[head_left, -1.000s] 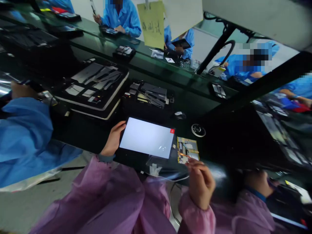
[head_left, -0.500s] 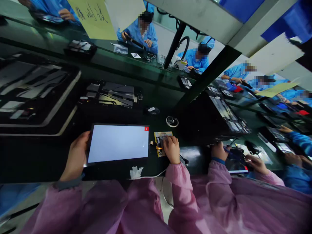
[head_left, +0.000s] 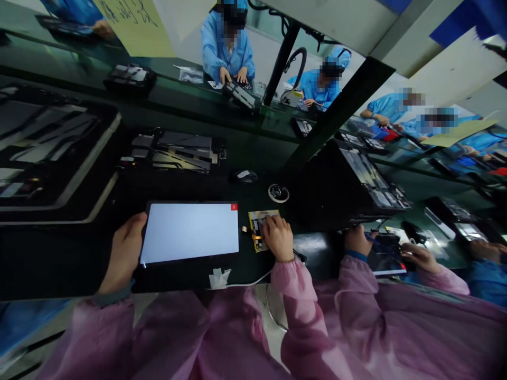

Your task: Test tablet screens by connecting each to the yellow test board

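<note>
A tablet screen [head_left: 192, 231], lit plain white with a small red mark in its top right corner, stands before me. My left hand [head_left: 124, 250] is closed on its left edge, with the fingers behind it hidden. Right of the screen lies a small circuit board [head_left: 257, 244] with yellow edges and an orange ribbon. My right hand [head_left: 279, 238] rests over the board's right side, fingers bent and fingertips on it. A small connector piece [head_left: 244, 229] sits between screen and board. Below my right wrist a dark cable plug [head_left: 300, 256] shows.
Behind the screen are stacked tablet parts [head_left: 178, 150], a mouse [head_left: 244, 176] and a round disc [head_left: 278, 193]. Large black trays [head_left: 95, 195] fill the left; a dark box [head_left: 328, 195] stands right. White tape [head_left: 219, 278] marks the front edge. A co-worker's hands [head_left: 358, 240] work at right.
My left hand still holds the screen, and my right fingers have shifted slightly on the circuit board. Across the bench, a person in blue has brought a device down onto the table. The view has shifted slightly.
</note>
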Available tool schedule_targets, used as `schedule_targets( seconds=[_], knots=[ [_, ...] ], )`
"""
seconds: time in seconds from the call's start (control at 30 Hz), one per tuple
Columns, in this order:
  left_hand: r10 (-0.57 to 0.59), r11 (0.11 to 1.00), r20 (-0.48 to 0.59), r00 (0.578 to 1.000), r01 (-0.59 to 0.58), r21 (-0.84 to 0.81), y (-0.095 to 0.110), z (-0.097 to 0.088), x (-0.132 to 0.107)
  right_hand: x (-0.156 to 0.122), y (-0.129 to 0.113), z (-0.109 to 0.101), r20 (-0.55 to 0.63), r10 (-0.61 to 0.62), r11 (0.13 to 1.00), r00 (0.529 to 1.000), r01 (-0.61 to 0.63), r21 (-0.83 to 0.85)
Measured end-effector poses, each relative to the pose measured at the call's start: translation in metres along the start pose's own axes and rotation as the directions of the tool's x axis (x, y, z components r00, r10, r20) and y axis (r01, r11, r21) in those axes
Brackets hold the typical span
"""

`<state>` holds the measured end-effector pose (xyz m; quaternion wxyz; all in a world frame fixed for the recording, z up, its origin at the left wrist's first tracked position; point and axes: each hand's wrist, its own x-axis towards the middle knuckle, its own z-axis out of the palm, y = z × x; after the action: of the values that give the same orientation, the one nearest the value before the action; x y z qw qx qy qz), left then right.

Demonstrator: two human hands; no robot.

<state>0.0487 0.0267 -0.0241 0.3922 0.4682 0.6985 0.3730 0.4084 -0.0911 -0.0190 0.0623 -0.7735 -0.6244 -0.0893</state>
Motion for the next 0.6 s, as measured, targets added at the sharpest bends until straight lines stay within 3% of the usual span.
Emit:
schedule_targets(
  seconds=[0.13,0.6],
  knots=[
    [-0.006,1.000,-0.006,1.000,0.006,0.023,0.012,0.002,0.001,0.000,0.007,-0.001,0.005,-0.027,0.998,1.000,0.027,0.051],
    [0.144,0.971,-0.021,0.989,-0.137,0.196,0.012,0.007,0.005,0.003,0.011,0.001,-0.022,-0.045,0.994,0.999,0.047,0.097]
  ],
)
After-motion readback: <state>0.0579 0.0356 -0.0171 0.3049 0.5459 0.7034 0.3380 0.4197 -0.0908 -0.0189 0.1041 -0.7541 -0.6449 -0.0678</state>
